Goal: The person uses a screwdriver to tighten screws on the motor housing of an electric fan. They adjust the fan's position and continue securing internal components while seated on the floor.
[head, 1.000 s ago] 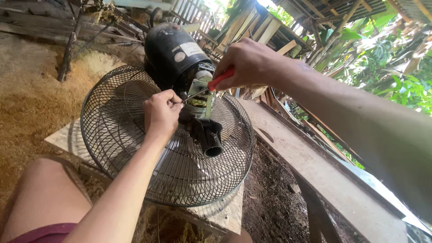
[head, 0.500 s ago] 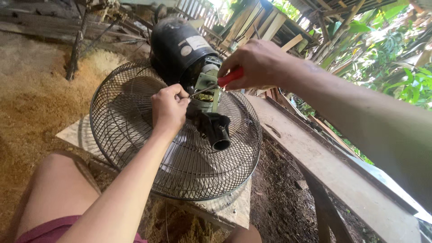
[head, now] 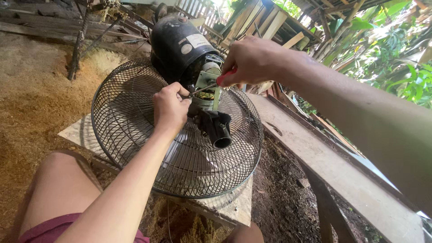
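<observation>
1. A bare knee (head: 58, 189) is showing at the lower left, nearest the camera, above a strip of dark red shorts (head: 54, 229).
2. The left forearm is reaching up from the bottom edge across the round black wire grille (head: 135, 130), which is lying nearly flat on a pale slab (head: 234, 207).
3. The left hand (head: 170, 109) is closing into a loose fist over the grille's middle, its fingertips pinching at the metal tip of the screwdriver (head: 211, 84); what else it may be holding between them is too small to tell.
4. Just right of that hand, a short black tube (head: 217, 129) is sticking out from the hub, its open end pointing toward the camera.
5. The right hand (head: 252, 60) is coming in from the right, fingers curling tightly around the screwdriver's red handle, with the shaft pointing left into the exposed motor (head: 206, 85).
6. The motor's grey-green metal parts are sitting between the two hands, touching the black housing (head: 177, 47) behind them.
7. A long plank (head: 324, 166) is running along the right side, beside the slab.
8. Sawdust (head: 31, 103) is covering the ground on the left; stacked boards (head: 270, 22) and green leaves (head: 405, 54) are filling the far background.
</observation>
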